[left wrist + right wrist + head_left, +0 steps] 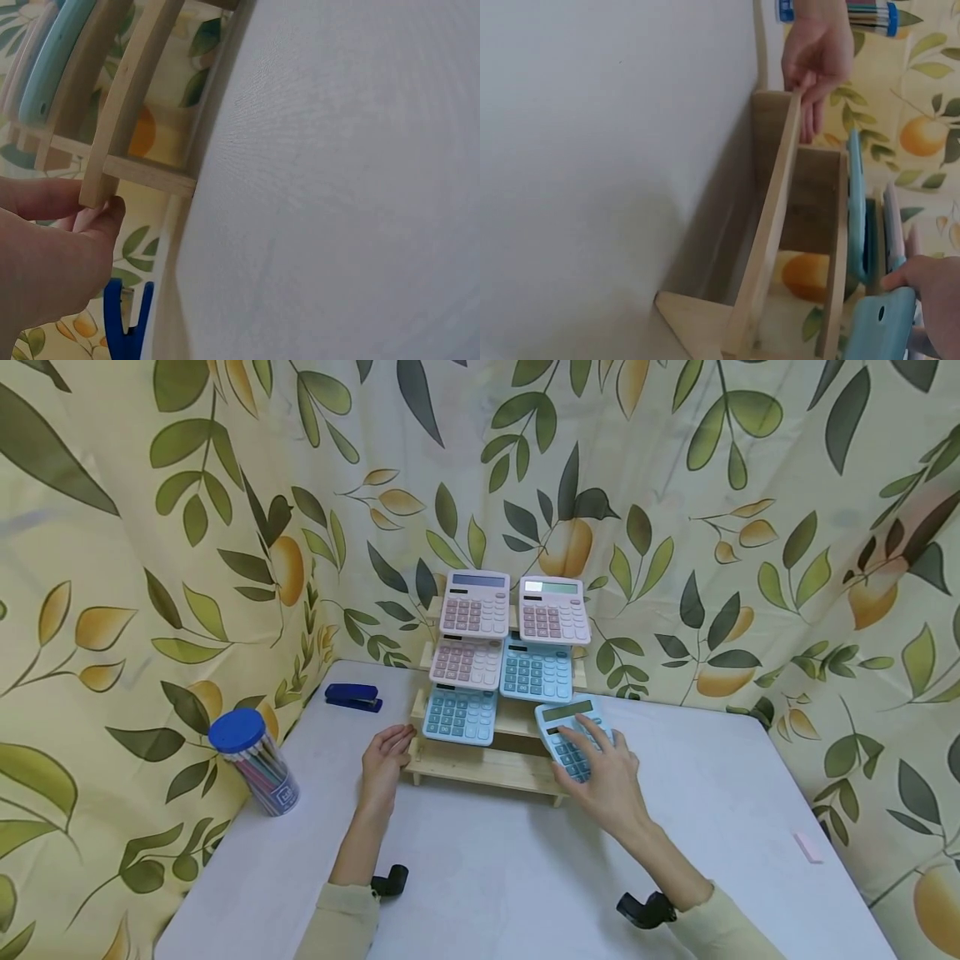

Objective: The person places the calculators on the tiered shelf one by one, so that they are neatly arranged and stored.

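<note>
A tiered wooden rack (480, 766) stands on the table, several calculators leaning on its steps. Its lowest step's left end is pinched by my left hand (386, 768); the left wrist view shows thumb and fingers about the plank's end (96, 191). My right hand (611, 781) holds a tilted blue calculator (567, 758) at the rack's right side, its lower part partly covered by the fingers. Left of it on the rack is another blue calculator (459, 717). Above are a pink calculator (465, 662), a blue one (536, 671), and two pink-and-white ones (475, 603) on top.
A dark blue stapler (352, 697) lies left of the rack. Nearer me at the left stands a clear tub of pens with a blue lid (255, 760). A small pink slip (808, 848) lies near the table's right edge. Leaf-patterned curtain (675, 527) closes off the back and sides.
</note>
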{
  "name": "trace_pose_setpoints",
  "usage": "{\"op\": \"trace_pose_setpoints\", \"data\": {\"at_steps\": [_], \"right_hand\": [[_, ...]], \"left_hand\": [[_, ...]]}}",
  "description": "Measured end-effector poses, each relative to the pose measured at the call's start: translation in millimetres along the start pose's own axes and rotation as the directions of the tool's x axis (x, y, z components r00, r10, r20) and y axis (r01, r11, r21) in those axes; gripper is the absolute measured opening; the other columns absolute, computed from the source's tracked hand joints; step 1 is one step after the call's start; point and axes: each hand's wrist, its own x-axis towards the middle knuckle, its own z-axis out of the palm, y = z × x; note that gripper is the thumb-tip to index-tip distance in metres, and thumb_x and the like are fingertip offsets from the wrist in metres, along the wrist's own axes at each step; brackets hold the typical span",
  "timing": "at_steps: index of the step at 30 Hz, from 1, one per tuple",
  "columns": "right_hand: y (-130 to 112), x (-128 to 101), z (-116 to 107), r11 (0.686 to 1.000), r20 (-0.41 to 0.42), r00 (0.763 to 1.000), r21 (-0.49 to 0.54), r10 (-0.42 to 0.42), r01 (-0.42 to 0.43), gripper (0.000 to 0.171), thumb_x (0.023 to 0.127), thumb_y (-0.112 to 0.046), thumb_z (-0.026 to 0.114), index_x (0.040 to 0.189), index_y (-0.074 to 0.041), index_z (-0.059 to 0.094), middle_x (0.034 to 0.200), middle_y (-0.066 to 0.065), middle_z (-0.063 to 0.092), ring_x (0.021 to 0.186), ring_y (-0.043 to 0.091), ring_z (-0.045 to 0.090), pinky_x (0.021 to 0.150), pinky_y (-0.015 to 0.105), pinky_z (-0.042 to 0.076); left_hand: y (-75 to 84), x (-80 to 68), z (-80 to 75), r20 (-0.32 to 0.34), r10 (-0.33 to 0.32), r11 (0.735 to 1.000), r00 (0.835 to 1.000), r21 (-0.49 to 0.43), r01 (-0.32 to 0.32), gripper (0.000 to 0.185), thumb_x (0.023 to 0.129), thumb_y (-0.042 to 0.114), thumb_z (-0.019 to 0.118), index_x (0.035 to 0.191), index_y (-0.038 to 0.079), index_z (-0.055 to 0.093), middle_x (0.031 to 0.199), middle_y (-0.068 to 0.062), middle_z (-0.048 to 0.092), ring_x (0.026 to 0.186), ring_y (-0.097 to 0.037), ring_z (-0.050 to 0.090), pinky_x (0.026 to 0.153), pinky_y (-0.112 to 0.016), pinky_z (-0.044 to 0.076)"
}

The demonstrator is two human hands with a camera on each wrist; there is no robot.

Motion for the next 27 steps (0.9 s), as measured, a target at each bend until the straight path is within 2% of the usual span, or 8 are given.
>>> {"op": "trace_pose_setpoints", "data": {"at_steps": [11, 18, 27], "right_hand": [[-13.4, 3.7, 9.2, 1.0, 0.047, 0.999, -0.013, 0.012, -0.012, 0.059, 0.088, -0.039, 0.081, 0.141, -0.02, 0.065, 0.16, 0.012, 0.046, 0.13, 0.059, 0.043, 0.091, 0.071, 0.042], [-22.4, 5.4, 13.7, 1.0, 0.058, 0.998, -0.025, 0.011, -0.009, 0.059, 0.088, -0.039, 0.08, 0.141, -0.018, 0.065, 0.159, 0.015, 0.046, 0.131, 0.057, 0.043, 0.091, 0.07, 0.043], [-32.4, 9.1, 21.6, 1.0, 0.033, 0.999, -0.024, -0.007, 0.008, 0.061, 0.086, -0.04, 0.081, 0.14, -0.016, 0.065, 0.155, 0.018, 0.049, 0.131, 0.053, 0.044, 0.091, 0.068, 0.043]], "left_hand": [[1.9, -0.6, 1.4, -0.015, -0.017, 1.0, 1.0, 0.018, 0.017, 0.059, 0.09, -0.022, 0.046, 0.146, -0.003, 0.046, 0.149, -0.022, 0.053, 0.142, -0.029, 0.052, 0.117, -0.034, 0.042], [2.7, -0.5, 1.5, -0.011, -0.001, 1.0, 1.0, 0.016, 0.001, 0.06, 0.088, -0.023, 0.045, 0.146, -0.007, 0.045, 0.148, -0.026, 0.053, 0.142, -0.034, 0.051, 0.117, -0.037, 0.043], [1.7, -0.2, 1.6, -0.014, -0.022, 1.0, 1.0, 0.019, 0.022, 0.059, 0.09, -0.022, 0.046, 0.146, -0.004, 0.045, 0.149, -0.022, 0.053, 0.142, -0.031, 0.051, 0.117, -0.035, 0.043]]}}
